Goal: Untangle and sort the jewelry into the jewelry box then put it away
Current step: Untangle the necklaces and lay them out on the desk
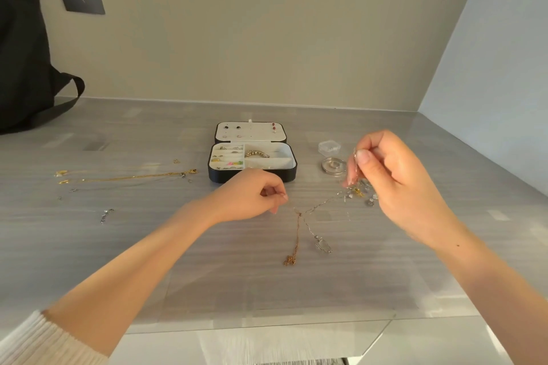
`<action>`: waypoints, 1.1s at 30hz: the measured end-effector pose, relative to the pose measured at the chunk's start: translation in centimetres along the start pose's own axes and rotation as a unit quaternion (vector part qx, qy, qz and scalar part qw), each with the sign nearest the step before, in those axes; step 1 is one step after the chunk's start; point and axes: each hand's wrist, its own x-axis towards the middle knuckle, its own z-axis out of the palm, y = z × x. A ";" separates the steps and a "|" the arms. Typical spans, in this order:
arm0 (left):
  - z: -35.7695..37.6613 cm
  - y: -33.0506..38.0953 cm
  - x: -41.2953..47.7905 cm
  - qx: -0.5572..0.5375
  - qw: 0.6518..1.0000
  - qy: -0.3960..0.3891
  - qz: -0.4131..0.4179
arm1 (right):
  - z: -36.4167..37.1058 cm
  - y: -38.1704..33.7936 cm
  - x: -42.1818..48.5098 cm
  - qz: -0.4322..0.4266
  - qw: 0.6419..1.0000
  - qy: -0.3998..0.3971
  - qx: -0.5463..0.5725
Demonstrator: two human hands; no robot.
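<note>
Tangled chains [299,214] lie before the jewelry box [221,175]; right fingers [363,155] pinch one strand, left fingers [280,197] curl, contents unclear. Hard pulling could tighten the knot.

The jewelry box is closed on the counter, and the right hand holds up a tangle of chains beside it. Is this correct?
Not quite: the jewelry box is open, not closed; the head view shows its lid laid back. It does stand on the counter, and the right hand holds up a tangle of chains beside it.
</note>
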 end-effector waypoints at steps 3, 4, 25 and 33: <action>-0.3 0.5 -0.5 -0.026 0.999 0.006 -0.017 | -0.4 -0.1 -0.3 0.011 1.000 0.003 0.024; -0.4 0.8 -0.7 -0.033 0.999 0.009 -0.026 | -0.5 -0.3 -0.4 0.016 0.999 0.004 0.036; 2.0 4.2 -2.6 -0.399 0.894 -0.010 -0.205 | -0.6 -0.4 -0.8 0.073 0.991 0.048 0.105; 2.2 5.0 -1.9 -0.355 0.915 -0.010 -0.191 | -1.9 -0.3 -0.9 0.073 0.987 0.071 0.121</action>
